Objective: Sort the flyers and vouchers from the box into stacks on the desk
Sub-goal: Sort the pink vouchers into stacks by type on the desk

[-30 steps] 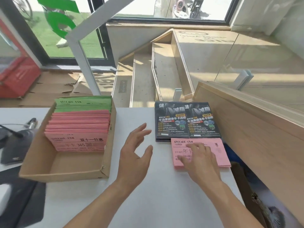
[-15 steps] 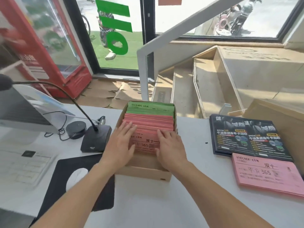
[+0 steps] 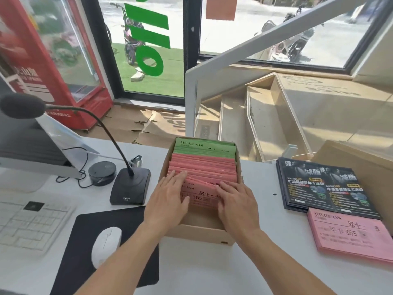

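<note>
The step in hand looks like taking the next batch of pink vouchers (image 3: 204,173) out of the cardboard box (image 3: 200,233), which sits on the white desk (image 3: 265,262) and serves here as the landmark. Both hands are inside the box: the left hand (image 3: 168,201) lies with fingers fairly straight over the left end of the front vouchers, thumb at the front face, and the right hand (image 3: 236,205) has its fingers bent over the right end, seemingly parting the front few from the rest; whether either truly pinches the paper I cannot tell. Behind the pink ones, at the far end of the box, stand the green vouchers (image 3: 205,149). My judgement is that the next move calls for closing both hands on one clean bundle of pink, lifting it straight up so the neighbours do not come along, and carrying it to the right of the box. Counted: one box; two colours of voucher in it, the sheets far too many and too tightly packed to number; to the right of the box, well apart from it, two stacks, one of dark flyers (image 3: 323,186) and one pink stack (image 3: 348,233) nearer the person and touching it. Left of the box stand one desk microphone (image 3: 129,186), one mouse (image 3: 105,245) on a black mat (image 3: 110,248), and one keyboard (image 3: 32,222).
</note>
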`<state>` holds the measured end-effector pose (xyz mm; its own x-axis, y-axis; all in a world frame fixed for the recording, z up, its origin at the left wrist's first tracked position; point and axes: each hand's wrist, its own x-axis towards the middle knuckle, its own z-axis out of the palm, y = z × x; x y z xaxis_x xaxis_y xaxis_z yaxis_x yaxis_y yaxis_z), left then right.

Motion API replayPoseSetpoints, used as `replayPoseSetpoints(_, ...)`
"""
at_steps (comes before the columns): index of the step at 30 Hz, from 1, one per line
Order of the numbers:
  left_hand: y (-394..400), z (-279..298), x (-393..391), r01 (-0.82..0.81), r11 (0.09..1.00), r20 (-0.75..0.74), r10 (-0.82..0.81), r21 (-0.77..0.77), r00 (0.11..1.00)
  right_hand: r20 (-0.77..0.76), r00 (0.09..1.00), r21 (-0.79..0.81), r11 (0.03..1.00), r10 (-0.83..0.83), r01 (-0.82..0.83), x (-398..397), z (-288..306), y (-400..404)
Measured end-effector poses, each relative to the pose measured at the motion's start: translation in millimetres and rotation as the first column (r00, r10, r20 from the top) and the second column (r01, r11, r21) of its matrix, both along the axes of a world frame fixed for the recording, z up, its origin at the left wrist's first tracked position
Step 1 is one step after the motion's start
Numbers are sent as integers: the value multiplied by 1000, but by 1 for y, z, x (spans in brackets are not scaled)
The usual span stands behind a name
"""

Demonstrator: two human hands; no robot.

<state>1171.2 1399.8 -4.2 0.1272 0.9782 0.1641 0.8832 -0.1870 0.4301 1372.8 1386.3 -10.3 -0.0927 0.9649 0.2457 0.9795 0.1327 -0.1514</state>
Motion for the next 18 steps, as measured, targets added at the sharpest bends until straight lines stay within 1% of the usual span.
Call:
replayPoseSetpoints(4, -1, 2, 0, -18, 1000, 23, 18, -2, 1000, 18, 1000, -9, 1000, -11, 11, -2, 1, 2)
replayPoseSetpoints(6, -1, 1, -1, -18, 1000, 23, 18, -5, 1000, -16, 1000, 4, 1000, -17, 17, -3, 3, 0)
replayPoseSetpoints(8, 0, 0, -2, -21, 1000, 30, 21, -7, 999, -83, 996, 17, 1000, -17, 18, -3, 7, -3)
replayPoseSetpoints(10, 1, -1, -2, -27, 1000, 34, 27, 8, 999, -111, 994, -10, 1000, -18, 17, -5, 11, -6)
replayPoseSetpoints(12, 1, -3, -4, -39, 999, 38, 38, 27, 999, -92, 996, -34, 999, -3, 0, -5, 12, -6)
replayPoseSetpoints(14, 1, -3, -5, -53, 998, 43, 51, 43, 998, -108, 994, -75, 997, 13, -21, -3, 10, -4)
replayPoseSetpoints(16, 0, -2, -4, -48, 997, 21, 47, 64, 999, -153, 988, -62, 997, 32, -41, -3, 10, -3)
replayPoseSetpoints(18, 0, -1, -3, -21, 996, 11, 20, 84, 1000, -243, 968, 4, 998, 69, -70, -1, 7, -4)
